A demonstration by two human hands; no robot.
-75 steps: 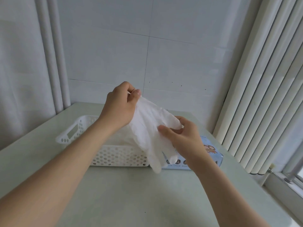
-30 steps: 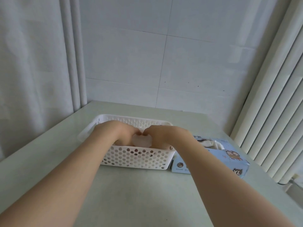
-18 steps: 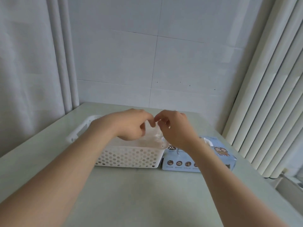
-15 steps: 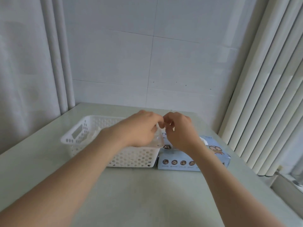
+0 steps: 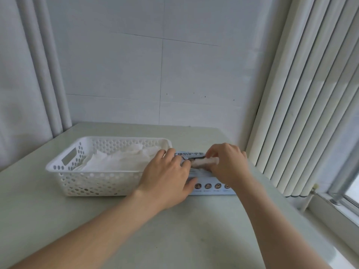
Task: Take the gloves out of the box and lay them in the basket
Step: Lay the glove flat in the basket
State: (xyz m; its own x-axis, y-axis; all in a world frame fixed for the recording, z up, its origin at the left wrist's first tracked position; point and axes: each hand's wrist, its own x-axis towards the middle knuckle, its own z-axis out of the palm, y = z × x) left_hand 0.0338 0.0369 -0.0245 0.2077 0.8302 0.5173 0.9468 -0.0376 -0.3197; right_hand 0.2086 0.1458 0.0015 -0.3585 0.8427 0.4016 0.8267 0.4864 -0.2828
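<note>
A white perforated basket [image 5: 64, 180] stands on the table, with several white gloves [image 5: 120, 160] lying flat in it. Right beside it is the light blue glove box [image 5: 212, 189]. My left hand [image 5: 167, 175] rests flat on the box's left end, fingers spread. My right hand [image 5: 228, 164] is over the box's top opening, its fingers curled round a bunched white glove [image 5: 204, 162] that pokes out of the slot.
The pale green table [image 5: 174, 230] runs to a tiled wall behind. A curtain hangs at the left. Vertical blinds [image 5: 303, 94] and a window sill are close to the right of the box.
Both hands have left the basket, where a glove now lies, and moved right to the box. The left hand now rests on the box and the right grips a glove at the opening.
</note>
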